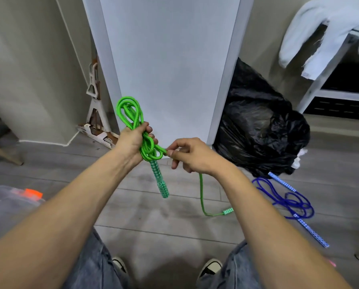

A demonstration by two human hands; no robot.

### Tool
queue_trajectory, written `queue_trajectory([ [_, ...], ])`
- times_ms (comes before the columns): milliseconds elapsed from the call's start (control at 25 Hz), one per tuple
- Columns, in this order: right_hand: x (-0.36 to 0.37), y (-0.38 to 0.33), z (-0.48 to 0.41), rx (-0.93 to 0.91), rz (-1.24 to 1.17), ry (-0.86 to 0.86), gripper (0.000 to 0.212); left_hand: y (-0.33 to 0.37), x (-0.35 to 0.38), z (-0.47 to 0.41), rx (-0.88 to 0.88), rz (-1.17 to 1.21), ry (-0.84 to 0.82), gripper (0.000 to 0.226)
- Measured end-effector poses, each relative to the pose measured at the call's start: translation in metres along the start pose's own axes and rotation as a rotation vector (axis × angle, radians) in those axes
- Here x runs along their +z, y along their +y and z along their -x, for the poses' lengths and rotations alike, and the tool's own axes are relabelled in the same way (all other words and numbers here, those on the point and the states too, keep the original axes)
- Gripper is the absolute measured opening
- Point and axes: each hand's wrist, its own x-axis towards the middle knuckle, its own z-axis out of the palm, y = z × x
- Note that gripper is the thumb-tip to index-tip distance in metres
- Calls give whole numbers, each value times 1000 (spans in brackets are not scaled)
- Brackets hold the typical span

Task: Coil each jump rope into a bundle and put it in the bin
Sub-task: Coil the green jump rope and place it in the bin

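Bright green braided cord, the green jump rope (132, 113), sits at the centre of the frame, gathered into loops that stand up above the left hand (130, 142). That hand is closed in a fist around the bundle, and several turns of cord wrap across it just below the fingers. One patterned teal-green handle (160, 180) hangs down from the fist. The right hand (191, 156), just beside it, pinches the cord between thumb and forefinger, its other fingers curled loosely. From under that hand the cord drops to the grey plank floor (153, 215), where the second handle (228, 211) lies. At lower right, a blue jump rope (289, 203) with patterned handles lies loose on the floor. At the left edge stands a clear plastic bin (5, 205) with an orange latch. A black plastic bag (257, 122) slumps at centre right.
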Motion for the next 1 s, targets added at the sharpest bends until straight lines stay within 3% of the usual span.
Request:
queue_trajectory([
  [280, -23, 6, 7, 233, 337, -165, 31, 27, -16, -1, 203, -227, 95, 22],
  [400, -29, 10, -1, 258, 536, 91, 35, 35, -22, -4, 233, -360, 88, 23],
  [480, -26, 7, -6, 156, 588, 279, 33, 33, -22, -4, 201, -453, 25, 21],
  [680, -8, -9, -12, -54, 258, 211, 26, 24, -12, 13, 224, -848, -169, 13],
  [840, 1, -11, -16, -116, 70, 237, 22, 13, 4, 33, 169, -814, -358, 2],
  [1000, 3, -9, -17, -152, 71, 295, 22, 9, 3, 34, 226, -932, -497, 10],
])
